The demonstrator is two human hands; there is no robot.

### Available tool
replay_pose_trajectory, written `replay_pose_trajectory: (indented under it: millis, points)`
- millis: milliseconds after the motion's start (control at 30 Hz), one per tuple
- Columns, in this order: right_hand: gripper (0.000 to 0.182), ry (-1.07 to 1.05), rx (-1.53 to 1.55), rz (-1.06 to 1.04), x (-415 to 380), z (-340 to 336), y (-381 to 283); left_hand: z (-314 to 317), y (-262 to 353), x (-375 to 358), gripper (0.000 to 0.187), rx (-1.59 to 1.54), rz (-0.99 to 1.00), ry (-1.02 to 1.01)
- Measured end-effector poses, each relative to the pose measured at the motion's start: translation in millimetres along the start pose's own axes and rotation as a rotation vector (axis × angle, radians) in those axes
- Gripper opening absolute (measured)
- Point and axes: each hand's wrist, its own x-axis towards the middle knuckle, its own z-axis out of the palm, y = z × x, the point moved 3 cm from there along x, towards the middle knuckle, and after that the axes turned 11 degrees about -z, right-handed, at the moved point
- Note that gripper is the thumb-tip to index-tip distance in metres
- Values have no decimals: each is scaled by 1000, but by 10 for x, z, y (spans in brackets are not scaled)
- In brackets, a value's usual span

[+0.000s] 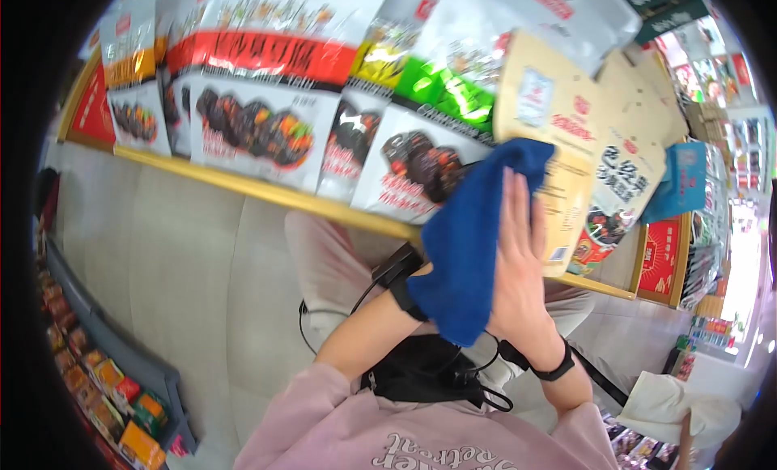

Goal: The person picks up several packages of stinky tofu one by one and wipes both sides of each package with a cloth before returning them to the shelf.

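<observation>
The fingers of the right hand point(520, 276) are straight and close together, laid flat against the side of the blue cloth point(463, 243) rather than clenched. The left hand lies behind or inside the cloth (only its forearm point(364, 336) and black wristband point(409, 298) show clearly), so I cannot tell how its fingers are set. The cloth spreads to the left of the right fingers, its top fold rising just above their tips. Beside those fingertips, on the right, stands a tan paper pouch point(558, 158); left of them, partly behind the cloth, is a green-banded packet point(413, 158). Farther left is a red-banded packet point(263, 134), above the yellow shelf edge point(324, 206). Below the fingers, a black bag point(413, 369) sits near the lap.
</observation>
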Motion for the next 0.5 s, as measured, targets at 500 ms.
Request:
replay_pose_trajectory:
  millis: [500]
  points:
    - [78,325,-39,29,598,-166,926,-146,-56,-24,70,173,-90,19]
